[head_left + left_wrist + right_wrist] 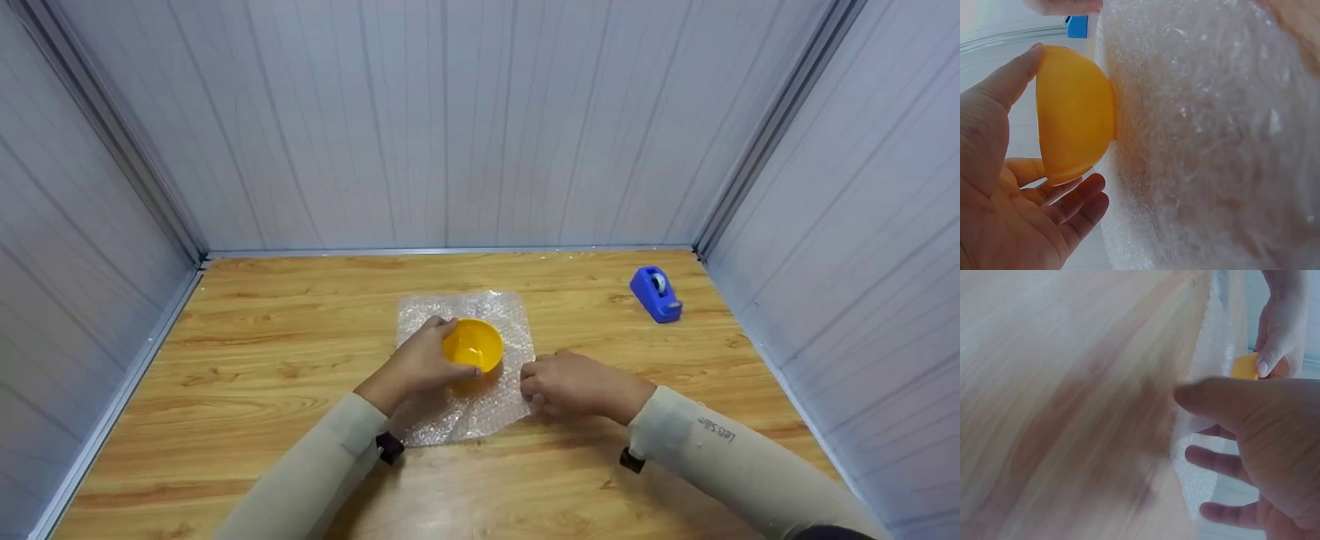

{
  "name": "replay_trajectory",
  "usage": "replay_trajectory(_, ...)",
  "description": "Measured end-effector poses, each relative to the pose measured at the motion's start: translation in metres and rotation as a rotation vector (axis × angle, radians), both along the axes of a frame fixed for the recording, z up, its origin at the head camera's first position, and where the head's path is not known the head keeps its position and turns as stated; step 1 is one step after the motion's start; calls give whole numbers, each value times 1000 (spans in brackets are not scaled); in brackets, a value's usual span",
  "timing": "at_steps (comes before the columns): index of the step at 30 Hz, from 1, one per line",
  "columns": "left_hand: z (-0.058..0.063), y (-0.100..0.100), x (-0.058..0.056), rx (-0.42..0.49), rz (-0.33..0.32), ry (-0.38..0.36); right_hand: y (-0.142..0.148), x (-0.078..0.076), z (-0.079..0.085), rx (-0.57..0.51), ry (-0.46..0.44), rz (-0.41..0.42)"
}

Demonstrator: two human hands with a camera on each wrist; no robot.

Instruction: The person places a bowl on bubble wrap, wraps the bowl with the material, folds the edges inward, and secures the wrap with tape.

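Observation:
A yellow bowl [474,346] stands with its mouth up on a sheet of bubble wrap [469,429]. My left hand [424,358] holds the bowl from the left, thumb on the near side of the rim and fingers on the far side. In the left wrist view, the bowl's base [1111,112] meets the bubble wrap [1213,135]. At the sheet's right edge, my right hand [574,384] pinches the bubble wrap [1199,481] between thumb and index finger. Its other fingers [1221,464] are spread apart. Part of that pinch is hidden behind the thumb.
A blue tape dispenser [655,296] with a roll in it stands toward the back right of the wooden table [285,337]. Pale panel walls [450,127] close off the back and both sides.

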State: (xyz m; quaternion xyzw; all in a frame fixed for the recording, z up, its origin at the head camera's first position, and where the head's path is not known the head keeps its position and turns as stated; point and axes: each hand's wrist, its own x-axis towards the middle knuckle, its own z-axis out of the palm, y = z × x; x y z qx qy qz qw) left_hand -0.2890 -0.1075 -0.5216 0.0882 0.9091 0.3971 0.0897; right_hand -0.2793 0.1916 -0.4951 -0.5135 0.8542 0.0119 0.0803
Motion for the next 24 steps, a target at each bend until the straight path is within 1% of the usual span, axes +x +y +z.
replay_trajectory(3, 1, -1, 0, -5, 4, 9, 0, -1, 6, -47, 32, 8)
replay_trajectory(7, 1, 0, -1, -8, -4, 11, 1, -4, 9, -129, 71, -5)
replay_trajectory(13, 2, -2, -1, -31, -19, 47, -2, -10, 13, -310, 99, 1)
replay_trajectory(16, 1, -3, -1, -40, -26, 51, -8, -14, 13, -396, 108, -11)
replay_trajectory(19, 0, -3, -1, -44, -40, 61, -15, -18, 13, -451, 89, -61)
replay_trajectory(21, 1, -3, -2, -52, -50, 82, -19, -21, 13, -473, 56, -121)
replay_trajectory(24, 2, -3, -2, -72, -58, 110, -27, -26, 11, -500, -21, -225)
